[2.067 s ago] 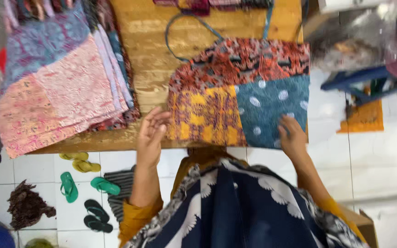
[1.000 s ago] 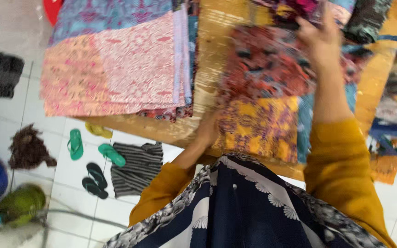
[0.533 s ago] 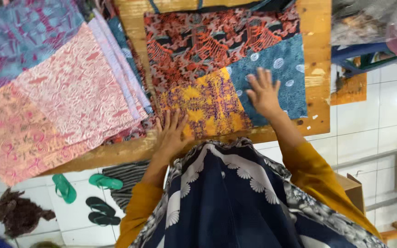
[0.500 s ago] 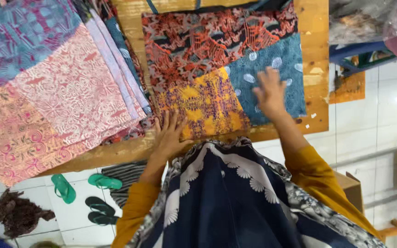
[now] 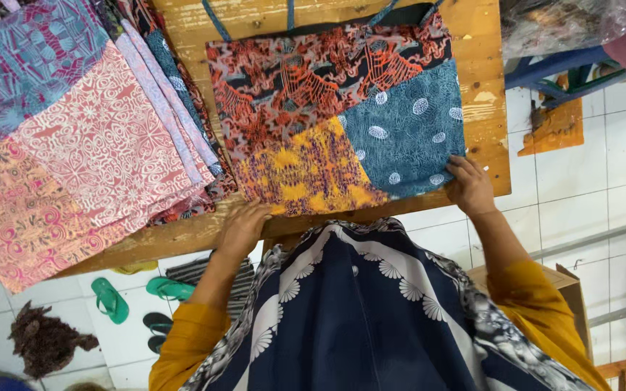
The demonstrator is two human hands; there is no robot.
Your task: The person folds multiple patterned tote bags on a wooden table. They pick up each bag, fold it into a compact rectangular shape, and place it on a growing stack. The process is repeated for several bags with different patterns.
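A: so what's the surface here?

B: a bare wooden table (image 5: 483,87), planks running across, light brown with a few pale scuffs near the right edge. Its near edge cuts diagonally through the shot

A: and what's sitting on it?

B: two things basically. A patchwork cloth bag (image 5: 338,119) lies flat in the middle, red-and-black patch on the far half, a yellow patch and a teal dotted patch on the near half, blue straps trailing off to the far side. Just left of it is a stack of patchwork pieces (image 5: 85,145), pink on top with a blue-purple patch further back. The stack hangs over the table's left and near edge
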